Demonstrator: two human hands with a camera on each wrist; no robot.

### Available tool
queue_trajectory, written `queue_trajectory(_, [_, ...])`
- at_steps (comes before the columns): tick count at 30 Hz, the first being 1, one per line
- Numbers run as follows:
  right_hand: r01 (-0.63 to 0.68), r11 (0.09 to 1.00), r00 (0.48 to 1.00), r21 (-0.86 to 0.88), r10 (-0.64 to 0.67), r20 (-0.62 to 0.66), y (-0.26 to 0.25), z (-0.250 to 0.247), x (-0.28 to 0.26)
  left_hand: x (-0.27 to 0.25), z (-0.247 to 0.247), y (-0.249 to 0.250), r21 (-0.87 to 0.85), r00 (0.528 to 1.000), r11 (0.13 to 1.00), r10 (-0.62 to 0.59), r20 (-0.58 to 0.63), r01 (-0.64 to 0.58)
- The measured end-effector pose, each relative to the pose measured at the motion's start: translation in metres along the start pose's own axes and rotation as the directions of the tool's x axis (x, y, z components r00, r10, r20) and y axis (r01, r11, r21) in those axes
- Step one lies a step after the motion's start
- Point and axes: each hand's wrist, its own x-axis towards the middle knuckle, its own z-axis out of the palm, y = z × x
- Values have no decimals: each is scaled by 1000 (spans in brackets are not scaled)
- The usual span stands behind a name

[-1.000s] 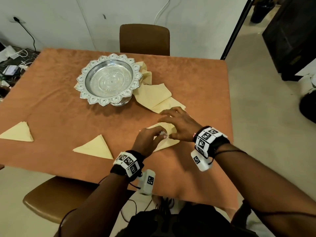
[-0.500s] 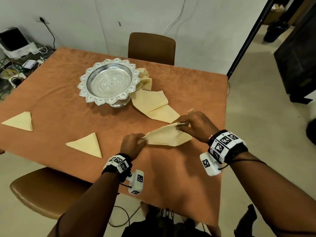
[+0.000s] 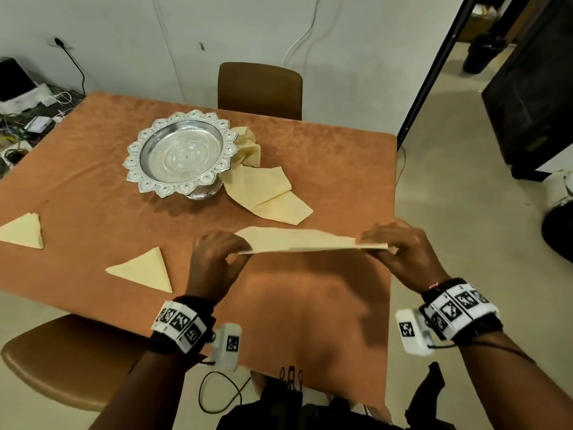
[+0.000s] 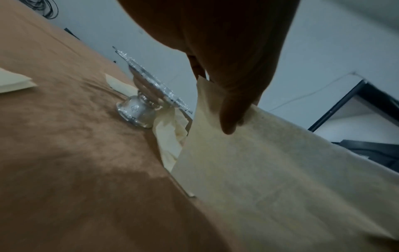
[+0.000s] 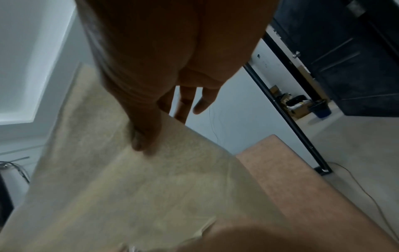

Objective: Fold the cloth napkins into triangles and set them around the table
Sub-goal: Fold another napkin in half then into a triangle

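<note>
A pale yellow cloth napkin hangs stretched flat above the near right part of the table. My left hand pinches its left corner, and my right hand pinches its right corner. In the left wrist view the thumb presses on the napkin. The right wrist view shows the thumb on the cloth. Two folded triangle napkins lie on the table's left side, one near the front edge and one at the far left. A loose napkin lies beside the silver tray.
A silver pedestal tray stands at the middle of the orange-covered table. Brown chairs stand at the far side and at the near left. Cables and devices lie on the floor at the left.
Both hands lifted the napkin off the table and pulled apart, which stretched it out flat in the air. The head view has tilted up.
</note>
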Motion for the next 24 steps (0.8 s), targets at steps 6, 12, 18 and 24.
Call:
queue_trajectory(6, [-123,991,980,-58,131,149,28,50,-70,-57,29,-9,32,953,998,-64,296,57])
queue_trajectory(12, [-180,961,905,-209,245,349,53,91,-121,-96,55,-13,58,859,993,-120,497,105])
queue_trajectory(18, [-251,921,850,-298,357,387,47,104,-154,-122,70,-17,61,775,988,-147,615,140])
queue_trajectory(24, [-94,955,874,-282,215,436,32,110,-165,-131,73,-12,29,742,989,-126,658,142])
